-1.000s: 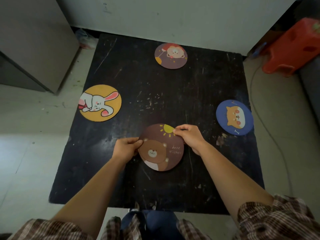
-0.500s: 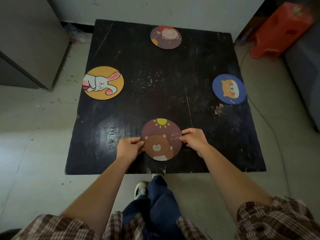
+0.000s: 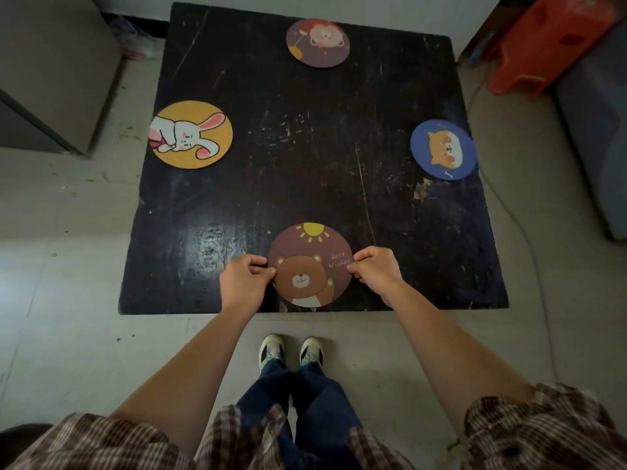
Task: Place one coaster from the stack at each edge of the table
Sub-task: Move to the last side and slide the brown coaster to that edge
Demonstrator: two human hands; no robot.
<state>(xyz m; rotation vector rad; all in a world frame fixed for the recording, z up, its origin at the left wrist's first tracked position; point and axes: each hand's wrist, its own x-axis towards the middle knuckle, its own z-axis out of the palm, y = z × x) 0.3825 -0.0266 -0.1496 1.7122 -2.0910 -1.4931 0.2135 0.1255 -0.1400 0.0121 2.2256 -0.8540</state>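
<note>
Both hands are down at the near edge of the black table (image 3: 305,164), and between them sits the brown bear coaster (image 3: 310,264), sun at its top, "best wishes" lettered on its right side. The left hand (image 3: 242,283) pinches the coaster's left rim, thumb on top of the card beside the bear's ear, the other fingers curled at the edge. The right hand (image 3: 375,269) mirrors it on the right rim, thumb and fingertips closed on the card just past the lettering. The coaster lies close to the table's near edge, roughly centred along it; whether it rests flat or is held a touch above the surface, I cannot tell.

Round the board now: the yellow rabbit coaster (image 3: 191,134) lies at the left edge, its rim just at the table's side. The purple lion coaster (image 3: 318,43) lies at the far edge, centred. The blue dog coaster (image 3: 443,149) lies at the right edge, slightly overhanging it. All three are flat and well apart from each other and from the hands.

Below the table, two pale sneakers (image 3: 291,351) stand together on the grey floor, and plaid sleeves (image 3: 543,432) frame the bottom of the view. An orange plastic stool (image 3: 549,42) sits off the far right corner.
</note>
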